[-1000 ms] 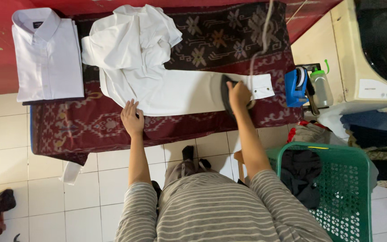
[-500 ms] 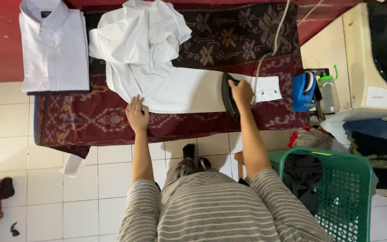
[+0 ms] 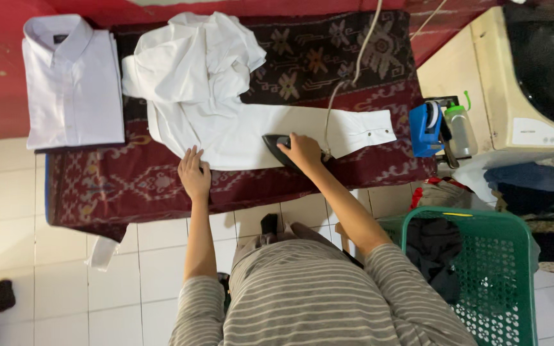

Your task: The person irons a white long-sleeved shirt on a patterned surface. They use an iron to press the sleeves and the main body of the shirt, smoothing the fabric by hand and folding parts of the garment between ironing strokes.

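Observation:
A crumpled white shirt [image 3: 193, 70] lies on a dark red patterned cloth [image 3: 117, 186], one sleeve [image 3: 341, 128] stretched out flat to the right. My right hand [image 3: 302, 150] grips a dark iron [image 3: 279, 147] resting on the near edge of that sleeve, around its middle. The iron's white cord [image 3: 354, 61] runs up and away. My left hand [image 3: 193, 172] lies flat with fingers apart, pressing the shirt's edge where the sleeve begins.
A folded white shirt [image 3: 72, 80] lies at the cloth's left end. A blue holder [image 3: 423, 128] and a spray bottle [image 3: 460, 128] stand at the right, beside a washing machine [image 3: 533, 77]. A green laundry basket [image 3: 482, 269] with dark clothes stands on the tiled floor.
My right hand has slid the iron leftward along the sleeve, from near the cuff to about its middle. My left hand has stayed at the sleeve's base.

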